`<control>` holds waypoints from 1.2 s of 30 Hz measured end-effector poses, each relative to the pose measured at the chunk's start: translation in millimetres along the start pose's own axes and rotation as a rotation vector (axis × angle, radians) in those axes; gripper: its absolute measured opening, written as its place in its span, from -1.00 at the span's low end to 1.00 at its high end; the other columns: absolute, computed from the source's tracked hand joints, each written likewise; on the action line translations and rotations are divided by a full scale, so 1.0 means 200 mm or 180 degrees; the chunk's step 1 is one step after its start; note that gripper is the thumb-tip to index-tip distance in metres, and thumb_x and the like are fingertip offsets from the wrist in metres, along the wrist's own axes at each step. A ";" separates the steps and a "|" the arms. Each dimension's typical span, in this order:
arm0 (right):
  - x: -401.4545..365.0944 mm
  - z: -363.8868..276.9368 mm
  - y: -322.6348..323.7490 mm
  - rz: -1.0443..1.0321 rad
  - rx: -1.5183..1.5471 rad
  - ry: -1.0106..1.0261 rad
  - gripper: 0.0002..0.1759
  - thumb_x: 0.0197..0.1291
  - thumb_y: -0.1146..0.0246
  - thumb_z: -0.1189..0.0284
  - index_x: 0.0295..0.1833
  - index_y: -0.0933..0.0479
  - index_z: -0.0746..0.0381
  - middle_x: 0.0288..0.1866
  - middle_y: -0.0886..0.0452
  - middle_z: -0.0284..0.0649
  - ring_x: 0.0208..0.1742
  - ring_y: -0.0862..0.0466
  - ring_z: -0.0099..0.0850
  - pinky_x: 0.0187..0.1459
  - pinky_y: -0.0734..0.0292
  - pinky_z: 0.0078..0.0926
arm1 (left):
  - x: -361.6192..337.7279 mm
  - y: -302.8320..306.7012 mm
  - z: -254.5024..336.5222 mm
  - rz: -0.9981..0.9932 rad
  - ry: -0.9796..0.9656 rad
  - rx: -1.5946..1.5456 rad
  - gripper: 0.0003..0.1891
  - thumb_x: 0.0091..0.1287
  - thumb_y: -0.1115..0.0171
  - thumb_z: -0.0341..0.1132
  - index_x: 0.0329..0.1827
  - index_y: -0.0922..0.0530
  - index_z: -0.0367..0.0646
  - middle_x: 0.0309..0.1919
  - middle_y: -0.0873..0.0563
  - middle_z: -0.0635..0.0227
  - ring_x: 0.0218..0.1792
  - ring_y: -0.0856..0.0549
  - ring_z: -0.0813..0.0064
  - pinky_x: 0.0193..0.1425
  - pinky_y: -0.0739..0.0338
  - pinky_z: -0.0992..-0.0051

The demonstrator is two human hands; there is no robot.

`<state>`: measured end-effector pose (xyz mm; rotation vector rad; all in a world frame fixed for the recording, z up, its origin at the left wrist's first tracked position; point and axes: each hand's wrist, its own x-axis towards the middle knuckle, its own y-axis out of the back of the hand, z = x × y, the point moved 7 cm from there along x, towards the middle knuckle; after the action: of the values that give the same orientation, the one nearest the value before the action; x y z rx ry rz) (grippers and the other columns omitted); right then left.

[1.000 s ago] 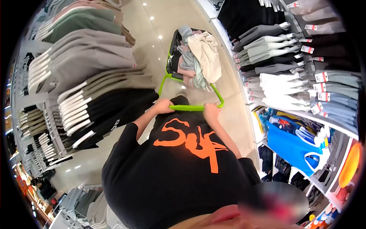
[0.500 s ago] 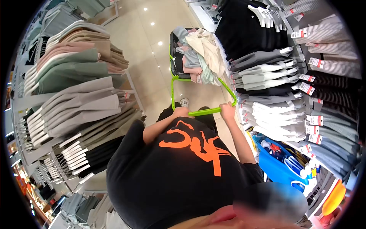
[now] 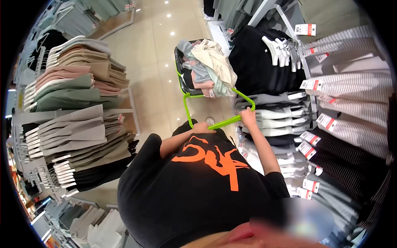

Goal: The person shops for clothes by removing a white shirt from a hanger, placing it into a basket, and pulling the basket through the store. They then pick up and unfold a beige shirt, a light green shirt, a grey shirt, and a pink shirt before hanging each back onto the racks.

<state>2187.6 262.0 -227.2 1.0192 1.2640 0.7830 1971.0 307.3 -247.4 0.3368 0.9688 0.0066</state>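
Observation:
Both hands are closed around the bright green handle (image 3: 226, 122) of a shopping cart in front of my body. My left hand (image 3: 202, 127) grips the handle's left end, close against my black T-shirt. Farther out, my right hand (image 3: 248, 118) holds the right corner, so the bar slants. Green side arms run from the handle to a black basket (image 3: 179, 82). Heaped in the basket is a pile of clothes (image 3: 217, 62) in cream, grey, pink and pale green; part hangs over the basket's right side. A price tag shows on a pink garment.
On the left, a rack holds beige, pink, green and grey garments (image 3: 82, 126) on white hangers. Black garments (image 3: 256, 62), white and grey tops, and striped clothes (image 3: 347, 91) with tags hang at right, close to the cart. A tiled aisle floor (image 3: 155, 70) runs ahead between them.
The cart and I have moved forward along the aisle; the racks have slid back past me. A blue container at lower right has left the view. Both hands keep their grip.

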 end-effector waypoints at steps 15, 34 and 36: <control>0.87 0.54 0.38 -0.0100 -0.0061 0.0408 -0.81 -0.20 -0.16 0.51 -0.42 -0.62 0.05 -0.47 -0.57 -0.28 -0.21 -0.54 -0.28 -0.27 -0.45 -0.17 | 0.58 0.67 0.35 0.0853 -0.0301 -0.0741 -0.47 -0.11 -0.14 0.27 -0.39 -0.65 -0.02 -0.55 -0.64 0.19 -0.41 -0.64 0.19 -0.32 -0.49 0.32; 1.83 0.23 0.63 -0.0031 -0.0010 0.0262 -0.90 -0.14 -0.16 0.46 -0.50 -0.59 0.18 -0.50 -0.59 -0.20 -0.29 -0.58 -0.25 -0.40 -0.47 -0.16 | 0.65 1.73 -0.08 0.1187 -0.0346 -0.0603 -0.69 -0.11 -0.17 -0.08 -0.42 -0.63 -0.10 -0.51 -0.63 0.12 -0.43 -0.61 0.15 -0.28 -0.49 0.29; 1.82 0.22 0.58 -0.0170 0.0000 0.0175 -0.90 -0.14 -0.17 0.45 -0.49 -0.59 0.17 -0.47 -0.60 -0.21 -0.28 -0.58 -0.26 -0.41 -0.46 -0.16 | 0.66 1.71 -0.12 0.1013 -0.0292 -0.0494 -0.69 -0.10 -0.16 -0.07 -0.38 -0.64 -0.05 -0.46 -0.65 0.14 -0.36 -0.63 0.18 -0.24 -0.50 0.29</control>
<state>2297.2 628.9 -257.9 0.9658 1.3330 0.7743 2076.4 658.1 -270.3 0.3419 0.8104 0.3518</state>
